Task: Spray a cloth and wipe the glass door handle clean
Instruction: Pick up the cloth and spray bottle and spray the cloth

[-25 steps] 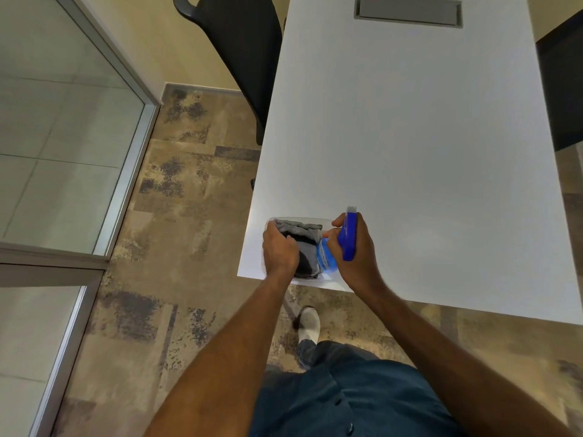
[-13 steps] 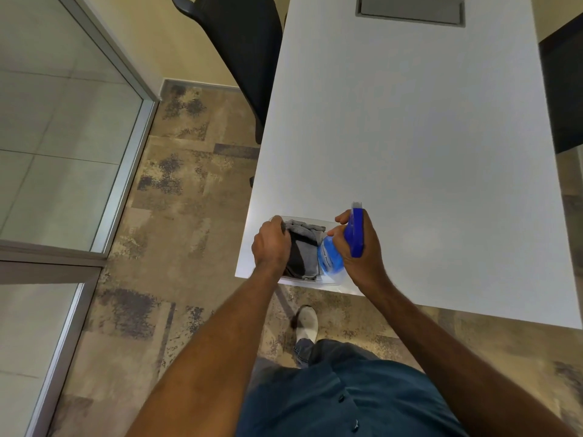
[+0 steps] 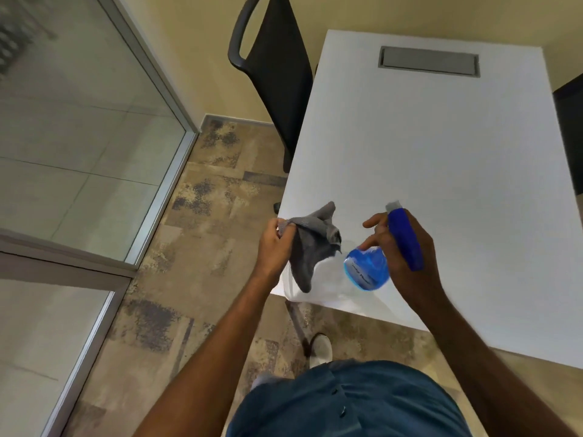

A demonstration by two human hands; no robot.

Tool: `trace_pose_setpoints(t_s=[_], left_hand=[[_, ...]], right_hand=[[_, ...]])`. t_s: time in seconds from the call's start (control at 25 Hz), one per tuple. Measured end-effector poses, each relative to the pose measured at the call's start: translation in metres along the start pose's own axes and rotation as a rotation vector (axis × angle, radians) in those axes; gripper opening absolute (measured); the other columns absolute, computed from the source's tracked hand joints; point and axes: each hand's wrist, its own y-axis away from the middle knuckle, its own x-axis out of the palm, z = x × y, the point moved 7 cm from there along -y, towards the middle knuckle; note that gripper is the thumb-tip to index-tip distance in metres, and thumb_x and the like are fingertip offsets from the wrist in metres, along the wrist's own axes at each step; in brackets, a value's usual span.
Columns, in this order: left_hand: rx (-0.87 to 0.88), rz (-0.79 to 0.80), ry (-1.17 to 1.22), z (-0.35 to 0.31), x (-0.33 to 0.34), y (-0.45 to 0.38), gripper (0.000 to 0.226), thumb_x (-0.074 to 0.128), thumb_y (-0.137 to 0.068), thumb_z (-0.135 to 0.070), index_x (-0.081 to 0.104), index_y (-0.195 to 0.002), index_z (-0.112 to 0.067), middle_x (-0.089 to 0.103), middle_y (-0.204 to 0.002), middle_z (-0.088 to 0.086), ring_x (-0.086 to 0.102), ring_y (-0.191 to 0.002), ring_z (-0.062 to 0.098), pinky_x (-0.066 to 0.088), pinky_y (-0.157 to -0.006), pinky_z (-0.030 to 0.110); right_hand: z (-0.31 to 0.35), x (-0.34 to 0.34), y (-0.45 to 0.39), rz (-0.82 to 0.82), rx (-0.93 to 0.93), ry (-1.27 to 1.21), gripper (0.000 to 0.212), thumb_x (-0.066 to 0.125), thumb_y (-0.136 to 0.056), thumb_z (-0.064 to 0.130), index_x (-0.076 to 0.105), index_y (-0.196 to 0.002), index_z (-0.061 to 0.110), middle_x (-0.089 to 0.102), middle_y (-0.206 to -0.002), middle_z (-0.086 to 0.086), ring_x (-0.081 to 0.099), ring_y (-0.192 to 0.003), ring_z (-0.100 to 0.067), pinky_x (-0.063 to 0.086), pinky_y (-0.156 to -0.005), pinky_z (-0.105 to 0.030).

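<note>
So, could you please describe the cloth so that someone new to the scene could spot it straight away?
Find the white table and follow it to its near left corner, by the patterned floor. There the left hand pinches a limp grey cloth that hangs above a clear tray. It is the only soft, grey thing there; the spray bottle in the right hand is blue.

Limp grey cloth (image 3: pixel 310 247), blue spray bottle (image 3: pixel 383 257)

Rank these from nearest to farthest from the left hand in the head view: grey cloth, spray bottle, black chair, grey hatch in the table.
1. Grey cloth: held in the left hand.
2. Spray bottle: to its right, in the right hand.
3. Black chair: beyond the table's left edge.
4. Grey hatch: at the table's far end.
</note>
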Motion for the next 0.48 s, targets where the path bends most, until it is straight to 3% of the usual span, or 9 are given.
trace_pose_setpoints(t_s=[0.08, 0.2, 0.36, 0.48], left_hand=[[-0.077, -0.079, 0.28, -0.008, -0.011, 0.009, 0.022, 0.061, -0.108, -0.035, 0.061, -0.117, -0.014, 0.072, -0.111, 0.007, 0.07, -0.1, 0.018, 0.061, -0.083, 0.034], [-0.193, -0.041, 0.558, -0.021, -0.009, 0.024, 0.035, 0.071, -0.102, -0.032, 0.063, -0.124, -0.005, 0.075, -0.107, 0.013, 0.073, -0.096, 0.026, 0.064, -0.083, 0.041], [-0.206, 0.032, 0.413, -0.042, -0.012, 0.047, 0.029, 0.083, -0.092, -0.035, 0.077, -0.107, -0.01, 0.082, -0.1, 0.009, 0.076, -0.097, 0.03, 0.063, -0.077, 0.035], [-0.185, 0.024, 0.342, -0.051, -0.018, 0.061, 0.034, 0.083, -0.088, -0.047, 0.076, -0.109, -0.021, 0.082, -0.1, 0.002, 0.075, -0.1, 0.025, 0.06, -0.069, 0.028]], right_hand=[[0.028, 0.002, 0.003, 0.005, -0.077, -0.007, 0.018, 0.052, -0.101, 0.029, 0.061, -0.097, 0.014, 0.072, -0.097, 0.003, 0.072, -0.068, -0.016, 0.055, -0.07, -0.015], [0.05, 0.006, 0.004, -0.001, -0.111, 0.004, 0.031, 0.05, -0.097, 0.038, 0.063, -0.09, 0.011, 0.071, -0.088, -0.002, 0.067, -0.059, -0.019, 0.053, -0.064, -0.018], [0.065, 0.015, 0.015, 0.022, -0.135, -0.036, 0.026, 0.052, -0.097, 0.038, 0.063, -0.083, 0.019, 0.067, -0.076, -0.015, 0.062, -0.052, -0.023, 0.051, -0.061, -0.023], [0.061, 0.029, 0.025, 0.117, -0.131, 0.006, 0.029, 0.054, -0.095, 0.044, 0.068, -0.089, 0.019, 0.068, -0.071, -0.015, 0.063, -0.051, -0.021, 0.054, -0.06, -0.025]])
